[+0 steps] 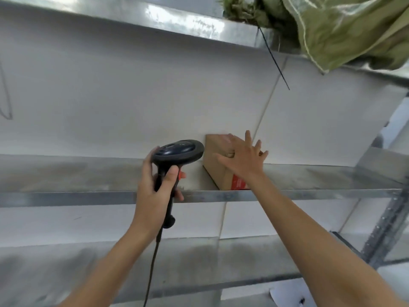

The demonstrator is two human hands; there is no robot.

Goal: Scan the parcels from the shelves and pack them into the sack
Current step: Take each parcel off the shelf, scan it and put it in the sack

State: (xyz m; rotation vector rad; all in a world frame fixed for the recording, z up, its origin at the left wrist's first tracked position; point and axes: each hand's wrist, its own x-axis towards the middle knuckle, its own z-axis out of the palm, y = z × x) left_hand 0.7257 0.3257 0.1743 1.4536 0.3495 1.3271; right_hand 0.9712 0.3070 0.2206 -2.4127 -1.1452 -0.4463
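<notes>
On the metal shelf (88, 173), the cardboard parcel (218, 171) lies under the spread-fingered right hand (241, 158), seemingly touching; left of the parcel, the left hand (155, 187) grips the scanner (177, 151).

A white wall (110, 96) runs behind everything, with a thin seam down it. A black cable tie (274, 58) hangs slanted at upper right. A white sheet of paper (290, 293) lies at the bottom right.

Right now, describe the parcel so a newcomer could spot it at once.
Find the grey metal shelf crossing mid-frame, against the white wall. Near its right half sits a brown cardboard box with a red label, under the open right hand. It is the only parcel on that shelf, just right of the black handheld scanner.
</notes>
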